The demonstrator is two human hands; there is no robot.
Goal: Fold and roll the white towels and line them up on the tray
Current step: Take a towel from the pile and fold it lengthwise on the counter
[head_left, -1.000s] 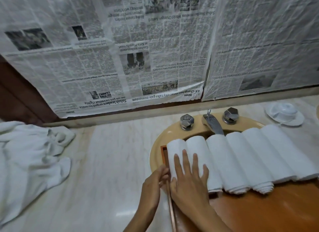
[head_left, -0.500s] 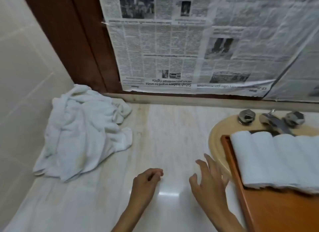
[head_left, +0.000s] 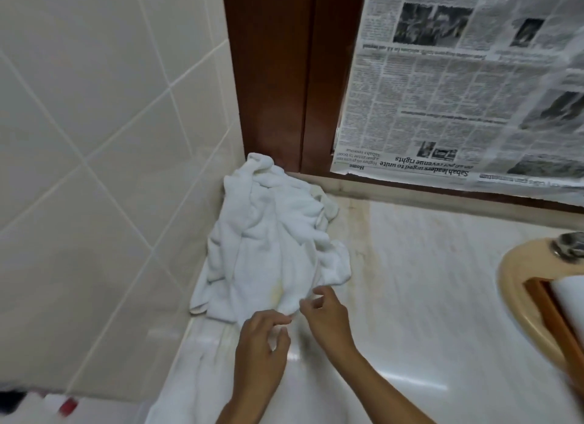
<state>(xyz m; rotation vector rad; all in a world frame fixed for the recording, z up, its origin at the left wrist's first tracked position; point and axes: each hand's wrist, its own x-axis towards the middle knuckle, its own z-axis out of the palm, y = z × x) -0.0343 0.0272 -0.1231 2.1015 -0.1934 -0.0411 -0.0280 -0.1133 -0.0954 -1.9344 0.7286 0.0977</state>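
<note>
Towels [head_left: 271,243], white and unfolded, lie in a crumpled heap in the far left corner of the counter [head_left: 426,297], pushed against the tiled wall [head_left: 94,139] and the foot of the dark wooden frame [head_left: 284,76]. Their near hem trails toward the counter's front edge. A yellowish patch shows on the cloth close to that hem. Both hands sit at the hem. The left hand [head_left: 262,344] has its fingers loosely curled and holds nothing I can make out. The right hand [head_left: 325,316] has thumb and forefinger drawn toward each other right at the fabric, but motion blur hides whether any cloth is between them. At the counter's right edge, well apart from the heap, the wooden tray [head_left: 550,316] rests over the beige basin rim [head_left: 515,284], with one rolled towel [head_left: 568,288] just showing on it. Newspaper [head_left: 458,92] covers the panel behind. The step in hand looks like picking one towel out of the heap. The layers are tangled, so a pinch at the hem may catch two at once or pull the whole heap toward the front edge, where it could slide off. The marked towel could also end up in the row if nobody checks it. A brownish streak on the counter beside the heap could soil any cloth dragged across it.
</note>
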